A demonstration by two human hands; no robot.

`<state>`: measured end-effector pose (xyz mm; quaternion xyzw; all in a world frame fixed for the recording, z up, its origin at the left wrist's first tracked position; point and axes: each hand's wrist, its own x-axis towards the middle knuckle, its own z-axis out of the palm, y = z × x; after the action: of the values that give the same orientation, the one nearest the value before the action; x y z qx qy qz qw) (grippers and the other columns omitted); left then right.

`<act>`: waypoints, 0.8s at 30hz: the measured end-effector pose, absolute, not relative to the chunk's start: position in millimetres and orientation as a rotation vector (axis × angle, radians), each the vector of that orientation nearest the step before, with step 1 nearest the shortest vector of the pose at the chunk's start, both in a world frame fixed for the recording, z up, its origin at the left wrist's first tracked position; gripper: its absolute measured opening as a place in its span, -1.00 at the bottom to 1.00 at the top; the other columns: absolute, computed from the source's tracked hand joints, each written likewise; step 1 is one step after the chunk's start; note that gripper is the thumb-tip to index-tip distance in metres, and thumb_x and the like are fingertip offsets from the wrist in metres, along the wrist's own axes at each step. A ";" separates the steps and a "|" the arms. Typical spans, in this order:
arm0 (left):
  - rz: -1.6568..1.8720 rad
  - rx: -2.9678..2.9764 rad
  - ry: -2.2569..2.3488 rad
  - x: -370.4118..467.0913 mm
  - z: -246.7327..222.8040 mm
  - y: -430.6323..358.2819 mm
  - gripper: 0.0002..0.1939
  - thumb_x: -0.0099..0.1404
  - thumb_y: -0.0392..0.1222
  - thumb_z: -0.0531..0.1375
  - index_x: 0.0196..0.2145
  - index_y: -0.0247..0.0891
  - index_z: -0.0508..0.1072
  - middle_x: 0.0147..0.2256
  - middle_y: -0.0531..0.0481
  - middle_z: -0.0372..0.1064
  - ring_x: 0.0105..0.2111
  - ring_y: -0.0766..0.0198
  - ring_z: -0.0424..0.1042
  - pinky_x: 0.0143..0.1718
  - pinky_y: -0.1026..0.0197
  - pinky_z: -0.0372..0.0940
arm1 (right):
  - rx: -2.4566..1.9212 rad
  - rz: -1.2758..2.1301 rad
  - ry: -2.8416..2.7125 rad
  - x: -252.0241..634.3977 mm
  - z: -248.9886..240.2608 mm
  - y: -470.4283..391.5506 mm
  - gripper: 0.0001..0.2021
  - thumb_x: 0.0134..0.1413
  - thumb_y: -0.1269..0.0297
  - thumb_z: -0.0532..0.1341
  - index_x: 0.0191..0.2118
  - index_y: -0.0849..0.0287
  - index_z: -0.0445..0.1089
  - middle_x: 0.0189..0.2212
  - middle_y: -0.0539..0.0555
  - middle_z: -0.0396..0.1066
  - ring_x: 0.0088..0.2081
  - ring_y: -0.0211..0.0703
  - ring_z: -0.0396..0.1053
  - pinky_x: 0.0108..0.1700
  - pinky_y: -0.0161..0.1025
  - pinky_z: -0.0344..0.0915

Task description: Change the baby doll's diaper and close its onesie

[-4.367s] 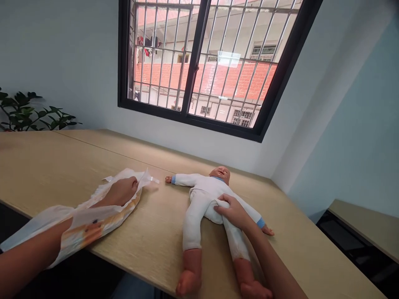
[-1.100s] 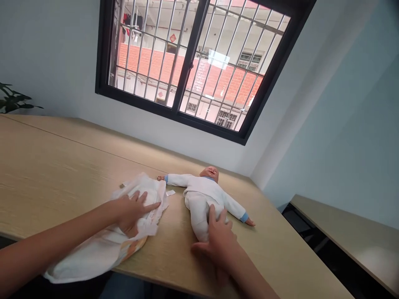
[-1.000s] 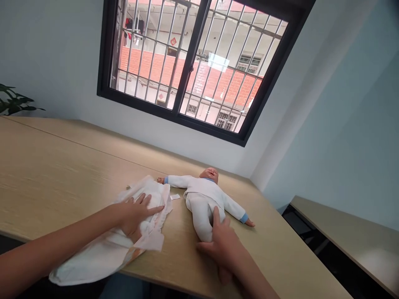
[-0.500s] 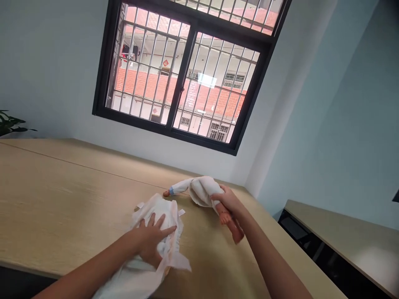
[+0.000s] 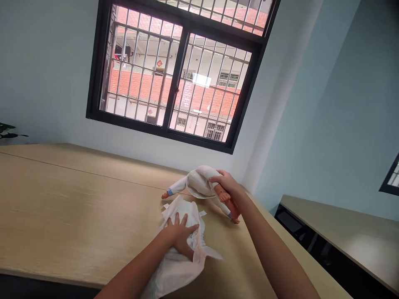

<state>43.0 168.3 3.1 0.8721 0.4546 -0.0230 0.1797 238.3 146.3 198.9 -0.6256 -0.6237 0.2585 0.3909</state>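
Note:
A white diaper [image 5: 183, 272] lies spread on the wooden table, its side tabs sticking out near the far end. My left hand [image 5: 181, 236] rests on it, fingers spread and palm down. Farther off to the right, my right hand [image 5: 229, 182] is wrapped round the legs of a baby doll [image 5: 199, 182] in white clothing with blue cuffs. The doll's bare feet poke out below my fingers, and its sleeved arms hang down to the tabletop on either side. The doll's head is hidden from view.
The light wooden table [image 5: 77, 199] runs along the wall beneath a barred, dark-framed window [image 5: 177, 79]. A second desk [image 5: 343, 232] with a dark side stands at the right. Plant leaves [image 5: 11, 131] show at the far left.
My left hand and the diaper have slid right, closer to the doll. My right hand has raised the doll's legs somewhat, and its second sleeved arm now shows. The camera view has shifted slightly.

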 end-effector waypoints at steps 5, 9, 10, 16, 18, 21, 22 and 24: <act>-0.060 2.451 1.299 61.6 2.6 181.9 0.33 -0.30 0.40 0.39 0.39 0.30 -0.11 0.45 -0.11 -0.58 0.32 -0.58 -0.66 0.15 -0.67 -0.48 | -1.555 0.615 -1.626 238.0 213.1 140.6 -0.36 -0.10 0.11 0.31 0.17 0.13 0.36 -0.04 0.13 0.48 -0.06 0.06 0.41 -0.05 -0.15 0.33; -0.073 2.435 1.300 70.5 3.5 189.7 0.30 -0.26 0.40 0.37 0.39 0.34 -0.14 0.45 -0.09 -0.59 0.33 -0.53 -0.67 0.14 -0.68 -0.47 | -1.547 0.645 -1.650 245.3 211.8 137.7 -0.31 -0.10 0.08 0.34 0.22 0.10 0.32 0.00 0.15 0.47 -0.03 0.08 0.40 -0.05 -0.11 0.33; -0.084 2.433 1.301 72.6 3.9 191.8 0.30 -0.26 0.40 0.37 0.38 0.35 -0.14 0.45 -0.09 -0.59 0.33 -0.54 -0.67 0.13 -0.69 -0.47 | -1.546 0.655 -1.661 247.7 210.5 137.5 -0.29 -0.10 0.07 0.34 0.23 0.08 0.29 0.02 0.15 0.46 -0.02 0.08 0.40 -0.04 -0.09 0.33; -0.095 2.425 1.318 82.2 3.7 202.6 0.32 -0.29 0.47 0.36 0.38 0.35 -0.12 0.45 -0.16 -0.61 0.33 -0.52 -0.69 0.13 -0.66 -0.54 | -1.549 0.648 -1.722 252.2 202.7 129.4 -0.25 -0.12 0.11 0.36 0.26 0.10 0.26 0.05 0.15 0.44 0.01 0.07 0.41 0.02 -0.07 0.32; -0.041 2.427 1.303 83.5 1.6 203.9 0.28 -0.25 0.47 0.35 0.38 0.34 -0.11 0.45 -0.17 -0.61 0.33 -0.51 -0.70 0.14 -0.66 -0.55 | -1.563 0.659 -1.725 248.4 199.6 119.8 -0.26 -0.11 0.12 0.36 0.25 0.11 0.26 0.04 0.15 0.45 0.00 0.07 0.42 0.03 -0.07 0.32; 0.039 2.443 1.286 84.1 -2.0 202.9 0.23 -0.19 0.43 0.34 0.39 0.28 -0.05 0.46 -0.17 -0.55 0.34 -0.50 -0.70 0.15 -0.65 -0.56 | -1.553 0.692 -1.732 240.8 191.6 102.5 -0.30 -0.12 0.18 0.35 0.23 0.12 0.29 0.06 0.15 0.44 0.00 0.07 0.42 0.04 -0.09 0.31; 0.076 2.458 1.284 84.1 -2.7 201.7 0.21 -0.18 0.41 0.35 0.39 0.25 -0.02 0.46 -0.17 -0.47 0.34 -0.53 -0.65 0.16 -0.64 -0.54 | -1.541 0.709 -1.733 238.5 187.6 97.4 -0.31 -0.12 0.20 0.34 0.22 0.12 0.30 0.07 0.15 0.43 0.01 0.06 0.42 0.04 -0.10 0.31; 0.182 2.505 1.280 83.9 -3.1 197.8 0.17 -0.17 0.39 0.36 0.37 0.20 0.07 0.45 -0.17 -0.27 0.36 -0.57 -0.49 0.21 -0.61 -0.48 | -1.505 0.751 -1.749 235.3 177.8 89.8 -0.35 -0.10 0.21 0.33 0.20 0.11 0.32 0.08 0.14 0.43 0.03 0.06 0.41 0.05 -0.10 0.31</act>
<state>83.9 197.8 -3.1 0.8771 0.4481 0.0639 0.1607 235.3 89.8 177.8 -0.5811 -0.6753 0.2897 0.3498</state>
